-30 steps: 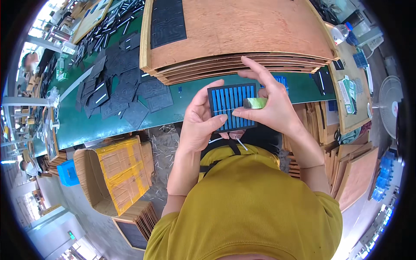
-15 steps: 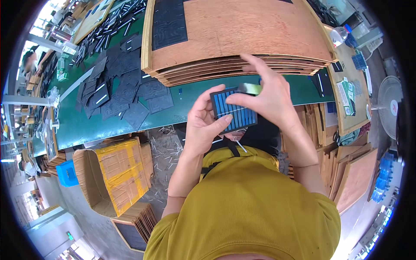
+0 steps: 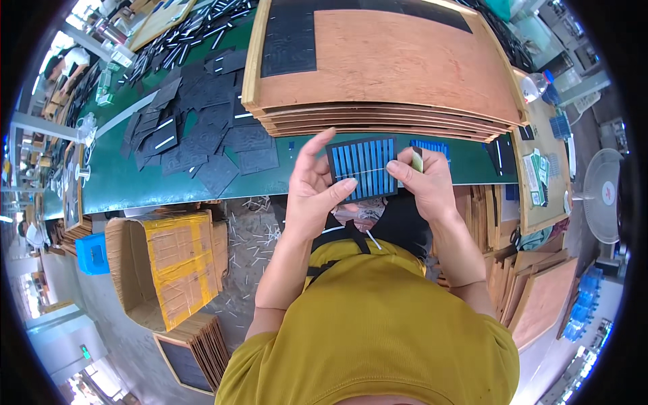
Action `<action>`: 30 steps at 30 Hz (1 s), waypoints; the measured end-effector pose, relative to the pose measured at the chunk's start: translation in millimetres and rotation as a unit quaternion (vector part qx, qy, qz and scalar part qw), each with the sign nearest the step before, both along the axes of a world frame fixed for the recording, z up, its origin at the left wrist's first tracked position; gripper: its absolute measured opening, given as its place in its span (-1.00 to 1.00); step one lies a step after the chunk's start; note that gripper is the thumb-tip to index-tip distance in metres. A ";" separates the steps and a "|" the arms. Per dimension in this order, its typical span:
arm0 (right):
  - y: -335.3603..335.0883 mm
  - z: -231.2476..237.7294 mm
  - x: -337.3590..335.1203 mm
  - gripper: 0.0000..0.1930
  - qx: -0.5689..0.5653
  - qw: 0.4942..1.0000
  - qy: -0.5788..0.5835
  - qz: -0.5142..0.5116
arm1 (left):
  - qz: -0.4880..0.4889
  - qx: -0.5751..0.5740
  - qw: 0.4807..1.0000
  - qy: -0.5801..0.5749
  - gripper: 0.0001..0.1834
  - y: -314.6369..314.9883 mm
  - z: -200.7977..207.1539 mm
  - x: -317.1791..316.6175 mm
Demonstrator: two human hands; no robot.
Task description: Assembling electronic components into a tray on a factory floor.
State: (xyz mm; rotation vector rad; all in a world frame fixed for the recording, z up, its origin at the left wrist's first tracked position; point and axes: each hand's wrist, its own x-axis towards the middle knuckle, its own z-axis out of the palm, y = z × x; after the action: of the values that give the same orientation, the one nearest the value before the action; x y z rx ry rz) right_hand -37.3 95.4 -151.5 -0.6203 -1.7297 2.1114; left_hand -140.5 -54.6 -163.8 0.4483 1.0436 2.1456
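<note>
My left hand (image 3: 314, 182) is closed on the left edge of a small square panel (image 3: 364, 152), its thumb over the front and its index finger raised. The panel has a black frame and a row of blue strips, with a thin pale line running across them. My right hand (image 3: 428, 182) is closed around a small green-handled tool (image 3: 417, 160), whose exact kind is hidden by the fingers. The right thumb tip touches the panel's right edge. Behind the right hand, another blue-striped piece (image 3: 432, 146) lies on the green table (image 3: 290, 172).
A stack of wooden-framed boards (image 3: 391, 61) rises just beyond my hands. Loose black square sheets (image 3: 202, 115) cover the table's left side. An open cardboard box (image 3: 179, 270) stands on the floor at left. Wooden boards (image 3: 547, 290) lean at right, near a fan (image 3: 604, 196).
My right hand has come down to the panel's right edge, with the green-handled tool turned more upright in it. The panel now faces me more squarely. The view has shifted slightly.
</note>
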 end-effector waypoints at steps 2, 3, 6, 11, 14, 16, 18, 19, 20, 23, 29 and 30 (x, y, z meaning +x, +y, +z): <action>-2.6 0.1 -4.5 -0.82 0.008 1.000 0.009 -0.004 | 0.034 -0.033 0.999 -0.006 -0.47 -5.4 -7.6 -2.2; -4.1 0.7 -7.7 -0.80 0.014 1.000 0.017 -0.010 | 0.066 -0.068 0.995 -0.015 -0.55 -8.6 -12.9 -4.3; -5.7 4.8 -9.8 -0.77 0.088 0.996 0.001 0.007 | 0.083 -0.071 0.994 -0.020 -0.84 -10.7 -20.2 -6.3; -0.6 6.8 -14.8 -0.87 0.028 0.995 0.039 0.089 | 0.015 -0.029 0.999 0.039 -0.87 -22.8 -28.9 -21.3; 24.0 13.7 -24.8 -0.68 -0.122 0.947 -0.114 0.273 | 0.002 -0.060 0.994 0.096 -0.88 -33.5 -21.6 -28.7; 23.6 21.5 -37.0 -0.61 -0.142 0.926 -0.150 0.315 | 0.023 -0.172 0.955 0.240 -0.85 -37.0 -13.9 -36.9; 23.2 19.9 -43.6 -0.52 -0.107 0.892 -0.161 0.408 | -0.016 -0.182 0.935 0.304 -0.82 -47.8 -8.1 -48.0; 22.5 21.8 -46.2 -0.52 -0.104 0.893 -0.161 0.408 | -0.060 -0.191 0.909 0.365 -0.79 -53.5 -5.7 -54.3; 20.4 24.3 -48.5 -0.49 -0.061 0.892 -0.148 0.423 | -0.090 -0.144 0.920 0.354 -0.67 -59.1 -10.4 -62.4; 21.9 40.2 -58.1 -0.45 0.074 0.909 -0.084 0.400 | 0.079 -0.338 0.868 0.354 -0.52 -84.9 -9.0 -101.5; 26.8 71.4 -121.0 -0.56 0.521 0.828 0.017 0.209 | 0.241 -0.515 0.615 0.547 -0.53 -132.0 -61.6 -198.6; 31.9 63.3 -131.1 -0.55 0.535 0.821 0.003 0.202 | 0.241 -0.509 0.614 0.553 -0.53 -129.6 -58.2 -199.3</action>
State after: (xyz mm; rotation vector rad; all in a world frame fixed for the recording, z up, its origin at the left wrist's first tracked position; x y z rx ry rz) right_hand -168.3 127.2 -88.3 0.1094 -2.7666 0.9393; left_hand -339.8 -184.2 -221.9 0.9840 3.0777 0.9951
